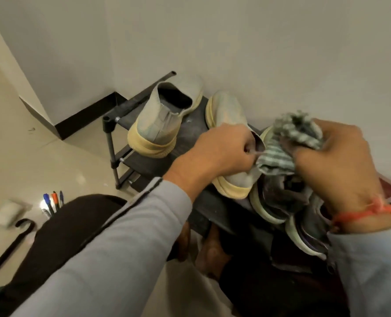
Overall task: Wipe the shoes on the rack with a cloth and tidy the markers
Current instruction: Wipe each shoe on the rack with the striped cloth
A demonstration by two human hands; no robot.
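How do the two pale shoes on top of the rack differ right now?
The far pale shoe stands free on the shoe rack, untouched, while the near pale shoe is gripped at its collar by the left hand. The striped cloth, bunched in the right hand, touches the near shoe's heel; it does not reach the far shoe. The far shoe's opening is in plain sight; the near shoe's is hidden by the hand. Both have pale grey uppers and yellowish soles.

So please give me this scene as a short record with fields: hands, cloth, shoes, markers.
left hand: grips the collar of the near pale shoe
right hand: holds the striped cloth
far pale shoe: on the rack, untouched
dark shoes: on the rack, below the cloth
markers: on the floor, left of the rack
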